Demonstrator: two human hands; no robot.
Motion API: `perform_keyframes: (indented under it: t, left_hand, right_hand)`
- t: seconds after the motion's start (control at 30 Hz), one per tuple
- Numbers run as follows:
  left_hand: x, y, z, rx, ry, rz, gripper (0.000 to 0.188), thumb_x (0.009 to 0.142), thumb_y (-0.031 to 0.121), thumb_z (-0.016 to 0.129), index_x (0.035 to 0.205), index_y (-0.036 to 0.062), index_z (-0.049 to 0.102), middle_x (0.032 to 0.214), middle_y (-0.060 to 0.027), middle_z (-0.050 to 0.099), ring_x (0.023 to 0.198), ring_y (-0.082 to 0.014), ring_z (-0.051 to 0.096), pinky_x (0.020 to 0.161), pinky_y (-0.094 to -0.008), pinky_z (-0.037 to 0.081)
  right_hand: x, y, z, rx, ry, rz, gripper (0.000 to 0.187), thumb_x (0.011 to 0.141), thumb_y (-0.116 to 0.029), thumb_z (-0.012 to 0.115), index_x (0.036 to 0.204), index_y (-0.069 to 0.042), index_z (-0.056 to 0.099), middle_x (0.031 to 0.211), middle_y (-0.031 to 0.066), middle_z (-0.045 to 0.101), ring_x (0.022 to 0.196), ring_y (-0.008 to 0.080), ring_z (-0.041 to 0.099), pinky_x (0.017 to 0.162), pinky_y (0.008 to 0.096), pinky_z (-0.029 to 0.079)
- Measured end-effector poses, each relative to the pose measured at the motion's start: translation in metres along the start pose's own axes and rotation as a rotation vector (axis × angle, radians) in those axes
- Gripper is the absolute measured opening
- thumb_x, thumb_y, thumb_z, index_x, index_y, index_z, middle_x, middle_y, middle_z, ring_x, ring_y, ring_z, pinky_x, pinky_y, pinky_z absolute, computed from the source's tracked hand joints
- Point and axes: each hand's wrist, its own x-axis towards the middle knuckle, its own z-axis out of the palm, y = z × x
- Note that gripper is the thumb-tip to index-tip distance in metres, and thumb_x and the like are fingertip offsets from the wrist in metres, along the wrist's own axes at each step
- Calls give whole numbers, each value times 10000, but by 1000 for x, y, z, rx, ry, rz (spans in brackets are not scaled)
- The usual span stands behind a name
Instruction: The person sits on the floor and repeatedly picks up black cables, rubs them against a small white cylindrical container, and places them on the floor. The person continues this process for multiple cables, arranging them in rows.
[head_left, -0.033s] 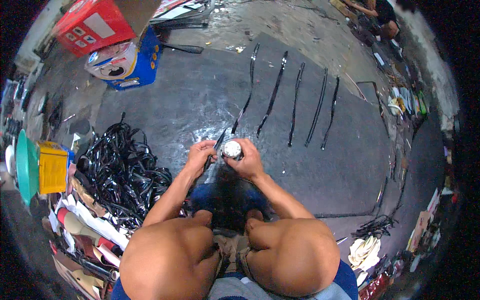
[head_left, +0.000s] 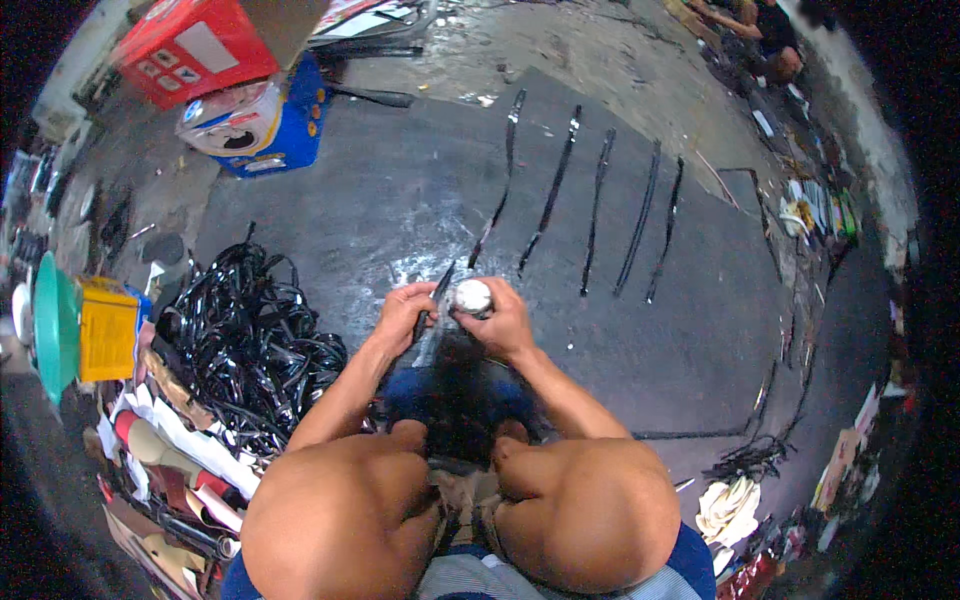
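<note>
My left hand (head_left: 402,314) is closed around a black strip (head_left: 443,282), whose narrow end points up and away past my fingers. Close beside it, my right hand (head_left: 506,322) grips a small round object with a shiny whitish top (head_left: 472,296); its lower part is hidden, so I cannot tell its kind. Both hands are low over a dark mat (head_left: 380,190), between my bent knees. Beyond them several glossy black strips, such as this one (head_left: 549,200), lie apart in a slanting row. A tangled heap of black strips (head_left: 245,340) sits left of my left forearm.
At the far left stand a red box (head_left: 205,55) and a blue box (head_left: 285,130). A green round lid-like piece (head_left: 58,325) leans by a yellow container (head_left: 108,328). Scraps and a cream cloth (head_left: 728,510) lie nearby. Another person (head_left: 760,35) is at the far right.
The whole view has shifted very slightly. The round object's top looks brighter and a little tilted in my right hand. Both hands keep their grips.
</note>
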Motion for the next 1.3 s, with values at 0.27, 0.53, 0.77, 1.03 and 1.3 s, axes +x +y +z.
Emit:
perform_keyframes:
  t: [0.27,0.53,0.77,1.03,1.3]
  left_hand:
    - [-9,-3,-12,-209,-127,-115,558,857,-20,554,1415,1,543,825,-6,603,652,-98,544,579,-235,446]
    - [-26,-6,-18,-149,-361,-213,564,867,45,552,1430,56,571,768,40,594,608,-34,469,511,-197,361]
    - [1,1,-6,357,-126,-114,149,832,71,736,971,29,768,704,-2,656,531,-89,542,460,-248,387]
    - [50,-2,4,827,-21,-51,104,780,119,737,734,28,757,617,-69,659,561,-180,617,536,-344,485]
    - [20,1,9,957,-104,747,417,726,68,735,1135,21,666,1079,-160,680,1061,-337,670,919,-424,528]
  right_hand:
    - [19,-21,-17,388,144,264,559,795,-168,880,1217,14,563,1062,120,708,932,186,704,758,303,600]
    - [7,4,-6,183,237,145,635,758,-231,910,1233,-10,551,1063,143,738,915,207,728,732,349,599]
    - [2,37,-46,192,392,274,581,767,-182,897,1214,-15,566,1109,115,685,962,207,683,756,335,596]
    - [-2,10,-12,124,108,219,645,740,-267,917,1226,-32,564,1037,168,719,879,275,733,734,386,592]
    - [-9,6,11,-160,-31,-110,643,765,-194,872,1286,-26,536,1140,208,666,1049,397,668,891,446,557]
